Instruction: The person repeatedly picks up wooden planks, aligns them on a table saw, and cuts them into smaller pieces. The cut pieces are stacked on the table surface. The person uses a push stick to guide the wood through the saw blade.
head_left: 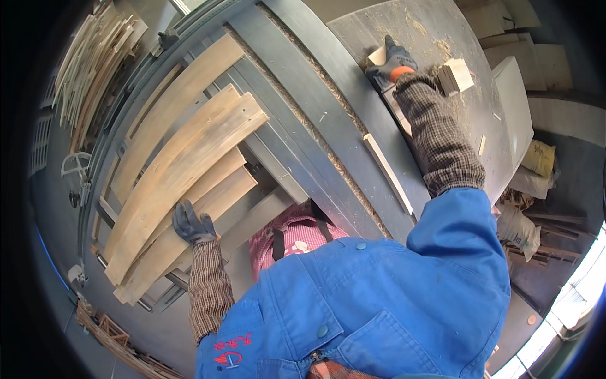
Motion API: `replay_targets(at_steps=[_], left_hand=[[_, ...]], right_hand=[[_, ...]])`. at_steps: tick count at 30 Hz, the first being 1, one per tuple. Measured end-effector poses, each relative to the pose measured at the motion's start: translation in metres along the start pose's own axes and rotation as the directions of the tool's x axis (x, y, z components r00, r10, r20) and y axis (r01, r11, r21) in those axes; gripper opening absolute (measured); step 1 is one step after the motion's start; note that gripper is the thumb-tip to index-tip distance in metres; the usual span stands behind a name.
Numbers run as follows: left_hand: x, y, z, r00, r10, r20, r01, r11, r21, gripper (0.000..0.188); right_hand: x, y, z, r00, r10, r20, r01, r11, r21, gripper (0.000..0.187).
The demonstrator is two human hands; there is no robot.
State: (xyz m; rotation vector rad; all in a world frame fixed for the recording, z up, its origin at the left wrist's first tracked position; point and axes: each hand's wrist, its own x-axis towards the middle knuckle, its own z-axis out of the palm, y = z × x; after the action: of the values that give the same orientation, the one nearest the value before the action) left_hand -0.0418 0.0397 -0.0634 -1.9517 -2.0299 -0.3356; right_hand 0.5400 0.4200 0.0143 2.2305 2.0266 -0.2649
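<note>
My left hand [192, 224], in a dark grey work glove, lies with outstretched fingers across the near boards of a stack of pale planks [183, 170] on the left. Several planks there overlap lengthwise, and one longer plank [180, 110] lies apart behind them. My right hand [400, 61], also gloved and with an orange cuff, reaches far out to the right. Its thumb and forefinger straddle a small pale wood block [377, 57], closed about it. Beside that wrist sits another wood block [456, 77]. The right forearm partly covers a narrow rail or strip running beneath it.
A grey metal machine table [297, 82] with long sawdust-filled slots spans the middle. One thin wood strip [388, 174] lies on it. Sawdust [420, 28] covers the right-hand surface. Stacked offcuts [95, 69] stand far left; sacks [521, 230] and scrap wood lie at right.
</note>
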Motion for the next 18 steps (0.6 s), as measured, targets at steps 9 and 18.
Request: replay_targets(at_steps=[9,18], left_hand=[[-0.002,0.005,-0.004,0.999,-0.022,0.047,0.022,1.000,-0.001,0.067],[0.009,0.011,-0.005,0.999,-0.023,0.045,0.024,0.999,-0.025,0.071]], right_hand=[[-0.065,0.044,-0.028,0.965,0.072,0.253,-0.072,0.997,-0.009,0.134],[-0.036,0.062,-0.029,0.968,0.133,0.211,-0.132,0.991,-0.022,0.125]])
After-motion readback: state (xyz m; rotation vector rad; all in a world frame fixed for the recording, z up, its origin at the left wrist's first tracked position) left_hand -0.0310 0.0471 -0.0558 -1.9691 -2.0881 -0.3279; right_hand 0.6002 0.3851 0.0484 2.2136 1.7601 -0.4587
